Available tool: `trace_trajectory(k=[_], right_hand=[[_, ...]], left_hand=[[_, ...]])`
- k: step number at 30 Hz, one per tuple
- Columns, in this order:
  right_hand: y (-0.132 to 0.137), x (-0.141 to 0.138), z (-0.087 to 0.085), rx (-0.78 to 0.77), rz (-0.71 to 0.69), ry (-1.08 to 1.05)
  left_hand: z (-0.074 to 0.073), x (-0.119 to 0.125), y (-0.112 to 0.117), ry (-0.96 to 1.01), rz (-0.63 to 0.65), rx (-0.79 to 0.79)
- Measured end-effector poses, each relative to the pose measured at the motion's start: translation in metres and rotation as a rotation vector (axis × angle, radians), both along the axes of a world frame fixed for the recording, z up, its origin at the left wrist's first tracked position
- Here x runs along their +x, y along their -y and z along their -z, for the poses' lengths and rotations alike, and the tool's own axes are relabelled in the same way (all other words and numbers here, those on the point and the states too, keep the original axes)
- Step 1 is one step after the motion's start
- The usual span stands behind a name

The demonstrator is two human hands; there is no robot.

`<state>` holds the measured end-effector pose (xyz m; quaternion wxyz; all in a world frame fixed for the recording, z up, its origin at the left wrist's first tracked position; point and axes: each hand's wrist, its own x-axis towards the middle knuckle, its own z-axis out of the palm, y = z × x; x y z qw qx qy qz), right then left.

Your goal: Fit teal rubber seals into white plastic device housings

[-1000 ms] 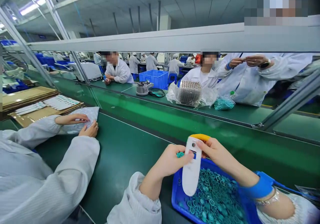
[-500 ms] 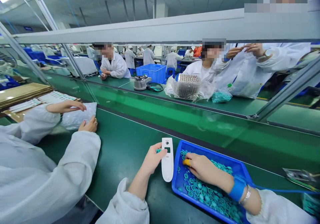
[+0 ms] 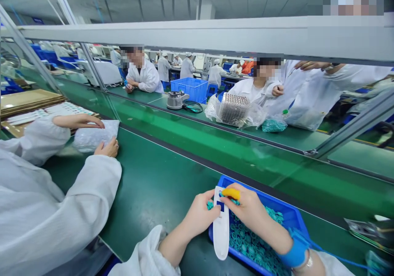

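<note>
Between the fingers [image 3: 207, 212], white plastic device [image 3: 221, 239]

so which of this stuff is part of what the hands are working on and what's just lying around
In use:
- left hand gripping a white plastic casing
- right hand pinching a yellow piece
- teal rings in a blue tray

Just nearby:
- co-worker's plastic bag
- bagged metal parts
- blue crate

White plastic device [image 3: 221, 237], dark square window [image 3: 220, 206], over blue plastic tray [image 3: 295, 217], teal rings [image 3: 249, 243] heaped inside
</note>
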<state>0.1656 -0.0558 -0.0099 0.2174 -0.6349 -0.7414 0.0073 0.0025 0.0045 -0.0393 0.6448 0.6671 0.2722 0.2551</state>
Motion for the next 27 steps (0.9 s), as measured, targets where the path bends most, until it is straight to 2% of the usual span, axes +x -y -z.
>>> trace_trajectory(k=[4,11,17,21,23,27], right_hand=[[0.002,-0.007,0.006,0.015,-0.027,0.061],[0.007,-0.007,0.007,0.087,-0.041,0.117],[0.009,-0.009,0.004,0.195,-0.103,0.071],[0.013,-0.01,0.005,0.195,-0.117,0.181],[0.013,-0.008,0.003,0.185,-0.174,0.213],[0.014,-0.002,-0.01,0.022,-0.29,0.073]], left_hand=[[0.0,0.0,0.004,-0.013,-0.02,0.035],[-0.002,0.002,0.009,0.058,-0.042,-0.067],[-0.003,0.002,0.011,0.121,-0.019,-0.076],[-0.003,0.0,0.012,0.133,-0.017,-0.041],[-0.002,-0.001,0.012,0.125,-0.014,-0.038],[-0.003,-0.003,0.01,0.159,0.021,-0.07]])
